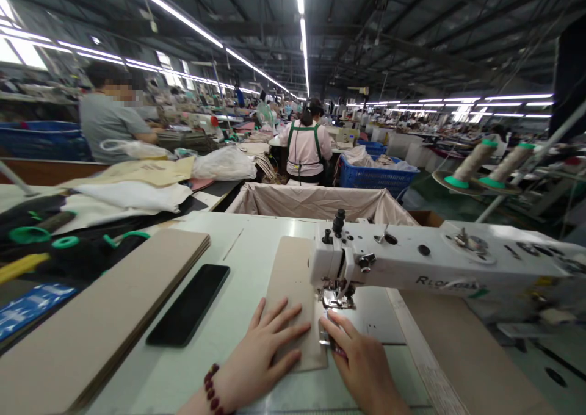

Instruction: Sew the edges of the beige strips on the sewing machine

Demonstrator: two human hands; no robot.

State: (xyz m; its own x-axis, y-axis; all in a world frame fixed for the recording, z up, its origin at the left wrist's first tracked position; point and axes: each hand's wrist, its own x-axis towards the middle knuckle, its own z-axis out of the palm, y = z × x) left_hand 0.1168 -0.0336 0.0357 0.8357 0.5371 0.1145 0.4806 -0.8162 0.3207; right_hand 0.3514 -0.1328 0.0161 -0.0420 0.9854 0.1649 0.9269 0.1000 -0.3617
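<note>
My left hand (277, 339) lies flat with spread fingers on a beige panel (293, 268). This long panel reaches under the head of a white sewing machine (389, 256), its right edge beside the presser foot (337, 298). Just in front of the foot is my right hand (359, 360), index and middle fingers stretched toward the panel's edge. Its other fingers are curled around a small object with a metal end, mostly hidden under the palm, so I cannot make out its kind.
Left of the panel lie a black phone (188, 305) and a stack of beige panels (114, 305). A cloth-lined bin (320, 201) stands behind the table. Thread cones (476, 162) are at right. Two people (306, 143) sit beyond, near a blue basket (375, 176).
</note>
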